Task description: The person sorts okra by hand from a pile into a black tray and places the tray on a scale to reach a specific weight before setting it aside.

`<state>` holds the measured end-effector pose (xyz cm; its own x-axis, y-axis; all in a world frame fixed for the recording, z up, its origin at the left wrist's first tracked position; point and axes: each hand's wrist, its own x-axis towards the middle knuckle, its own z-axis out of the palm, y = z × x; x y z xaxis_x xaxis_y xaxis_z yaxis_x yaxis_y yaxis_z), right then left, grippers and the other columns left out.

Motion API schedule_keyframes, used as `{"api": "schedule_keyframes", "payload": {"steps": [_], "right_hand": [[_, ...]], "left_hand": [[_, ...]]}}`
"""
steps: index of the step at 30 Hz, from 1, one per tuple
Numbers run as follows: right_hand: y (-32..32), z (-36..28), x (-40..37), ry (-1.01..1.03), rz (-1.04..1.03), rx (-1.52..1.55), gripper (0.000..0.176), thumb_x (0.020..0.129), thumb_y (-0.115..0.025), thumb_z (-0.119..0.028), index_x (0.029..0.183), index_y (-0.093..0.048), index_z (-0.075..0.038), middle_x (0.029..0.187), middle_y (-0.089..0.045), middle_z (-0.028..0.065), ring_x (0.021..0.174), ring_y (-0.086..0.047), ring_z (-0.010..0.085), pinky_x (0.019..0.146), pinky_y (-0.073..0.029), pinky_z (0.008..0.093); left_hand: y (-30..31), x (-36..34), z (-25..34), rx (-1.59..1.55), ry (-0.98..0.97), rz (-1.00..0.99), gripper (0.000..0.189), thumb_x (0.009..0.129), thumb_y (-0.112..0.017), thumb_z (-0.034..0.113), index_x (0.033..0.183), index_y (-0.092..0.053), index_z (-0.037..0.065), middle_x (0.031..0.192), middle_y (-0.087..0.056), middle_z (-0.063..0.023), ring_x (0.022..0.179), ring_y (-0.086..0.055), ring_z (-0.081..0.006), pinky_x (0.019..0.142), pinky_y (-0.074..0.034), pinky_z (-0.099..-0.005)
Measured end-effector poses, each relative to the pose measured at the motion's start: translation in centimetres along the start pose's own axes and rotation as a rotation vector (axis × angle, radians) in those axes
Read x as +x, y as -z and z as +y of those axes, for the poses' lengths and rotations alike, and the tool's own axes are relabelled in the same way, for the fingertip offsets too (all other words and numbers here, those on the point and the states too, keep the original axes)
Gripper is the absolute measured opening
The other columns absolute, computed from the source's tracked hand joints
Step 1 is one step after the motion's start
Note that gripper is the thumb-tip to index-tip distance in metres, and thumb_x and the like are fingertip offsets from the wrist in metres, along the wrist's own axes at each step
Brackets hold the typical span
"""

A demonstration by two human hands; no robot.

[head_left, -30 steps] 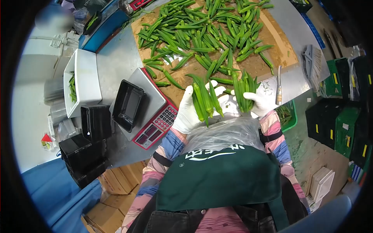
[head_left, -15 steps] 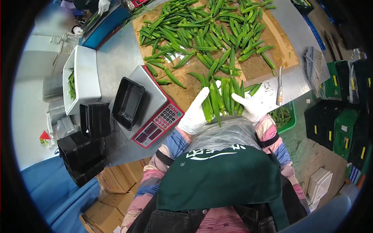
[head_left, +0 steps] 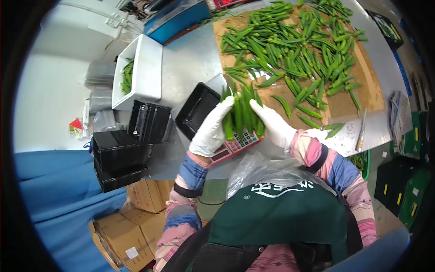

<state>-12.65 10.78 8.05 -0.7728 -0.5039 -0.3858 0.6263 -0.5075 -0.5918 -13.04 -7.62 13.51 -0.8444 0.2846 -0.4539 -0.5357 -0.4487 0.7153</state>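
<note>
Fingers wrapped, your left hand (head_left: 212, 130) and right hand (head_left: 274, 125) clasped an okra bundle (head_left: 246, 112) above the scale (head_left: 244, 143). Bunch-handling seemed underway; moving it called for even pressure.

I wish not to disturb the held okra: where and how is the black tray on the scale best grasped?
Probably pinch the long left rim of the black tray, from the left: it lies open side up, that edge uncovered, while the left grip partly hides its right side.

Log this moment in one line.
left hand: holding okra bunch | right hand: holding same bunch | bunch: over scale | black tray: on scale | loose okra: on cardboard
</note>
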Motion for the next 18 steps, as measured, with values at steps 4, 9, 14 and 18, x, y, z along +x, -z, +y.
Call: {"api": "schedule_keyframes", "payload": {"steps": [4, 9, 14, 18], "right_hand": [[-6.3, 1.6, 5.8, 0.047, -0.058, -0.133, 0.072, 0.100, -0.056, -0.051, 0.153, -0.036, -0.006, 0.141, -0.055, 0.0175, 0.123, -0.056, 0.0258, 0.102, -0.045, 0.0394], [-10.1, 3.7, 8.9, -0.077, -0.160, -0.090, 0.097, 0.096, -0.063, -0.050, 0.157, -0.010, 0.002, 0.164, -0.020, 0.0184, 0.149, -0.029, 0.0274, 0.120, -0.029, 0.0394], [0.6, 1.2, 3.0, -0.143, -0.321, -0.016, 0.057, 0.106, -0.051, -0.033, 0.149, -0.039, 0.001, 0.152, -0.046, 0.0173, 0.143, -0.043, 0.0281, 0.116, -0.039, 0.0399], [12.5, 0.9, -4.3, -0.118, 0.124, 0.070, 0.049, 0.107, -0.047, -0.031, 0.145, -0.046, 0.001, 0.144, -0.054, 0.0195, 0.126, -0.058, 0.0288, 0.110, -0.045, 0.0413]], "left_hand": [[3.8, -2.5, 6.4, 0.173, -0.074, 0.076, 0.036, 0.104, -0.058, 0.029, 0.133, -0.060, 0.008, 0.123, -0.067, -0.0057, 0.110, -0.064, -0.0150, 0.095, -0.051, -0.0300], [10.1, -0.5, 9.1, 0.485, -0.071, 0.177, 0.056, 0.107, -0.045, 0.046, 0.146, -0.050, 0.006, 0.138, -0.060, -0.0099, 0.128, -0.055, -0.0195, 0.107, -0.042, -0.0358], [14.1, -0.7, 6.8, 0.745, -0.282, 0.431, 0.061, 0.102, -0.047, 0.055, 0.141, -0.057, 0.009, 0.140, -0.060, -0.0057, 0.136, -0.048, -0.0217, 0.115, -0.026, -0.0446], [15.2, -4.3, 6.1, 0.531, -0.501, 0.640, 0.050, 0.101, -0.053, 0.049, 0.135, -0.061, 0.014, 0.137, -0.063, -0.0049, 0.132, -0.053, -0.0233, 0.111, -0.030, -0.0498]]}}
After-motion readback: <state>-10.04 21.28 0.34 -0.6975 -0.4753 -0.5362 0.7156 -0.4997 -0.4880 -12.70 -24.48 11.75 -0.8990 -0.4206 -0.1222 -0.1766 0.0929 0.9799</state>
